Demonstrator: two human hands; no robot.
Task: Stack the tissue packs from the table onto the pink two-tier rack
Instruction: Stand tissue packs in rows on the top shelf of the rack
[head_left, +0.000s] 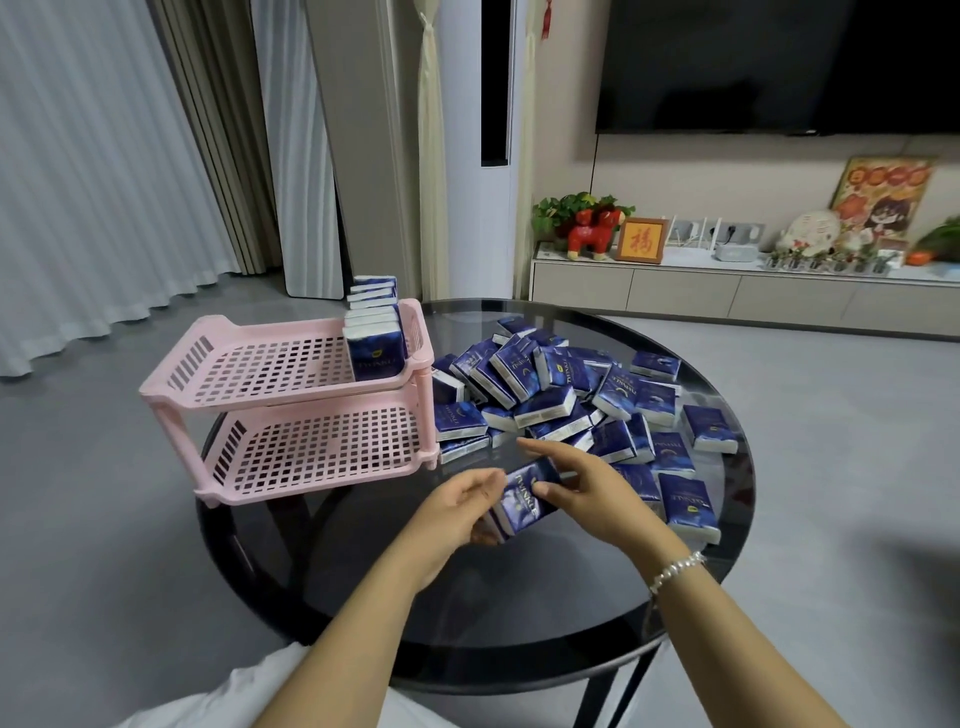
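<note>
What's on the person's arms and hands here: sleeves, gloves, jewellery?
Both forearms are bare, no sleeves in view, no gloves. The left hand carries nothing on its wrist or fingers. The right hand has a beaded bracelet of pale, silvery-white beads at the wrist. No rings or watch show.

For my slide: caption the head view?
Both hands hold one tissue pack beside the pink rack.

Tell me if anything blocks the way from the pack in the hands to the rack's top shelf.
Nothing visible does. The tissue pack, held by the left hand and right hand, has open air up to the pink rack, beside the standing row of packs.
</note>
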